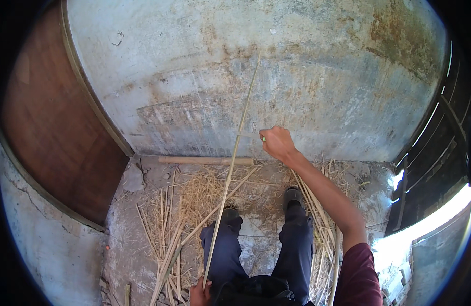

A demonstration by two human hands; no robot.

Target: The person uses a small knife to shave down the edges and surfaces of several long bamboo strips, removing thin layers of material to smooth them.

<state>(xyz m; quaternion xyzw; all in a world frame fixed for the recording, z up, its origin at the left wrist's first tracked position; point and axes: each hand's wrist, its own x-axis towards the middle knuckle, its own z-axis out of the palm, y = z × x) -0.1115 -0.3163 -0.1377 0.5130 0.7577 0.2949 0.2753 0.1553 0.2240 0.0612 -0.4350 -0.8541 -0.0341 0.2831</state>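
Note:
A long, thin bamboo strip (230, 176) slants up from my lap toward the wall. My left hand (200, 293), at the lower edge, is closed around its near end. My right hand (277, 143), arm stretched forward, grips a knife (252, 135); a bit of green shows at its handle. The pale blade points left and meets the strip, or lies just beside it, above its middle; I cannot tell whether they touch. The strip's far end narrows in front of the wall.
Pale shavings (199, 191) and several bamboo strips (166, 239) litter the floor left of my legs. More strips (322, 219) lie to the right. A bamboo pole (205, 160) rests along the stained wall (194, 92). A brown panel (62, 112) stands left, dark boards (434, 158) right.

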